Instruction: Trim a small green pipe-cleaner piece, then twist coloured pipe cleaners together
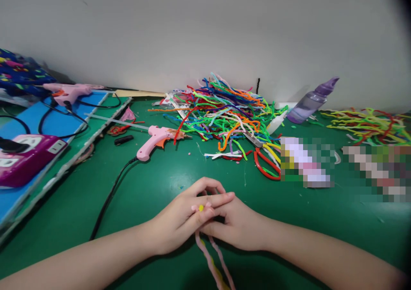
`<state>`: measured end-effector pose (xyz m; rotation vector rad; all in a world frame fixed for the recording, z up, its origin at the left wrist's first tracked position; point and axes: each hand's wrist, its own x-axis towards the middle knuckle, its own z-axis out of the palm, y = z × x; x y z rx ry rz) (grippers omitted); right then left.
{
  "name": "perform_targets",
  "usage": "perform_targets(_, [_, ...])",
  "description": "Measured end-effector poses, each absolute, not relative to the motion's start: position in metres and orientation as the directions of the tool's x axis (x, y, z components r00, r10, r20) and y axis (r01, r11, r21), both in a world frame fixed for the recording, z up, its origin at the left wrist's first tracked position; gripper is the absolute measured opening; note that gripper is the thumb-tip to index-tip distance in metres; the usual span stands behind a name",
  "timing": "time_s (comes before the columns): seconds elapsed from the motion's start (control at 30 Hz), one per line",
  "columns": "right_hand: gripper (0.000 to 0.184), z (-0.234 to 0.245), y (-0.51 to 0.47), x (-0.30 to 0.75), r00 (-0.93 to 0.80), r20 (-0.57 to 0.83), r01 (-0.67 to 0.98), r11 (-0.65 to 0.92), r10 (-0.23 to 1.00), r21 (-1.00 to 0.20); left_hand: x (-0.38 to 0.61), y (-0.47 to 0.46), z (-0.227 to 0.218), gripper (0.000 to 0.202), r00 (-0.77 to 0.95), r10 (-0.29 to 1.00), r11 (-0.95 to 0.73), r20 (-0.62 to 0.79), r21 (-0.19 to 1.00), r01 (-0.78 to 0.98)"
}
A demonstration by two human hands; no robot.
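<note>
My left hand (181,215) and my right hand (242,223) meet low in the middle of the head view, just above the green tabletop. The left fingers are pinched around fuzzy pink pipe cleaners (205,251), with a yellow one alongside. Their short pink ends and a yellow tip (201,208) poke out between the left thumb and fingers. Long strands hang down toward the bottom edge. My right hand is closed against the left, its thumb and fingers at the same strands; its fingertips are partly hidden behind the left hand.
Beyond my hands lies a pink glue gun (146,146), its black cord running toward me. A heap of coloured pipe cleaners (221,106), red-handled scissors (266,166) and a purple bottle (306,106) are farther back. At left are a purple power strip (35,161) and another glue gun (72,93).
</note>
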<state>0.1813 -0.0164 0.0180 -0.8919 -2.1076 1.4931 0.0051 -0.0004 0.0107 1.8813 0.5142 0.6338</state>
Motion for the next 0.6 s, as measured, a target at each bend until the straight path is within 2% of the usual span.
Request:
perform_targets(0.1, [0.020, 0.0182, -0.0161, 0.1803, -0.720, -0.055, 0.237, 0.171, 0.692, -0.956, 0.0054, -0.0006, 0.0093, 0.041, 0.754, 0.634, -0.335, 0.174, 0.940, 0.065])
perform_targets(0.37, [0.014, 0.0239, -0.0162, 0.1783, -0.719, -0.228, 0.280, -0.026, 0.656, -0.960, 0.0080, 0.0023, 0.0072, 0.037, 0.683, 0.727, -0.164, 0.065, 0.983, 0.081])
perform_targets(0.47, [0.024, 0.0237, -0.0172, 0.1788, -0.716, -0.259, 0.271, -0.084, 0.648, -0.959, 0.0075, 0.0038, 0.0061, 0.037, 0.639, 0.767, -0.133, 0.051, 0.988, 0.082])
perform_targets(0.6, [0.035, 0.0184, -0.0174, 0.1781, -0.697, -0.278, 0.177, -0.217, 0.661, -0.960, 0.0067, 0.0036, 0.0071, 0.039, 0.549, 0.836, -0.026, -0.019, 0.997, 0.074])
